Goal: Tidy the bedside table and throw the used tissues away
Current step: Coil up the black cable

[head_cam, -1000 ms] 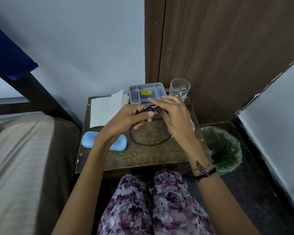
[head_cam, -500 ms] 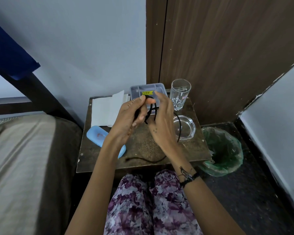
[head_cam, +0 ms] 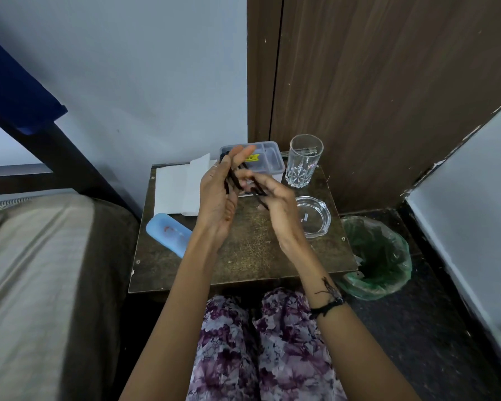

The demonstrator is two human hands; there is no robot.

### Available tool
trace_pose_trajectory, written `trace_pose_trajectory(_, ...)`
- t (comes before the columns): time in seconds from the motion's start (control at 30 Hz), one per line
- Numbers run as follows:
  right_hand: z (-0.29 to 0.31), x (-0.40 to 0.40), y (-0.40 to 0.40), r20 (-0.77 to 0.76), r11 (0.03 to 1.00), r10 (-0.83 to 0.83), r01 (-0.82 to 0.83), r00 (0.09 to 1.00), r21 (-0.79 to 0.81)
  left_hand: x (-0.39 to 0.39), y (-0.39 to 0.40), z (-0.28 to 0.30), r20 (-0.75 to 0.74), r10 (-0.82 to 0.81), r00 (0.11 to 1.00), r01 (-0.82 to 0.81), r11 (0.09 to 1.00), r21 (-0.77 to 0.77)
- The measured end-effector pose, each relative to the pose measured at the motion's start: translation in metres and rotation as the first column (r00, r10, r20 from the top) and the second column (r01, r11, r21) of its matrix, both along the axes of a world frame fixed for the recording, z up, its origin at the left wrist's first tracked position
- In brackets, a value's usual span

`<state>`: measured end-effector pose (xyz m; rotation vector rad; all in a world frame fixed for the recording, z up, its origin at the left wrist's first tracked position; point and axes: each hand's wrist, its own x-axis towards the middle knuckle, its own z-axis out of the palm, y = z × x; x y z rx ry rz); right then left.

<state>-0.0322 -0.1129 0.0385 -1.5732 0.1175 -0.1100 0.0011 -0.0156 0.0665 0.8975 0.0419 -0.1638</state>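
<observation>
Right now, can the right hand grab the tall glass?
Probably not right away. The right hand is busy pinching the black cord that it winds with the left hand. The tall glass stands just beyond it with nothing between, so once the cord is let go, it looks reachable.
</observation>
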Motion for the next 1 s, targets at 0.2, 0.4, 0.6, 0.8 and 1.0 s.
trace_pose_trajectory(0.2,-0.007,-0.001,0.001,-0.115,0.954,0.05,-0.013,0.992,0.301,0.009,-0.008,-0.003,-0.014,0.14,0.99,-0.141,0.99,-0.031)
trace_pose_trajectory(0.4,-0.014,-0.016,0.004,-0.106,0.997,-0.001,-0.006,0.994,-0.073,0.018,-0.009,-0.005,-0.092,0.255,0.963,-0.263,0.961,-0.091)
trace_pose_trajectory(0.6,-0.006,-0.02,-0.005,-0.027,0.941,0.038,-0.045,0.999,-0.336,0.018,0.0,-0.011,0.114,0.215,0.97,-0.243,0.886,0.396)
trace_pose_trajectory(0.8,0.012,-0.013,-0.02,0.28,0.653,-0.048,0.243,0.959,-0.717,0.004,0.006,-0.011,0.382,-0.169,0.909,-0.275,0.444,0.853)
trace_pose_trajectory(1.0,0.022,-0.01,-0.024,0.419,0.423,-0.073,0.408,0.905,-0.809,0.002,0.008,-0.009,0.314,-0.22,0.924,-0.206,0.406,0.89)
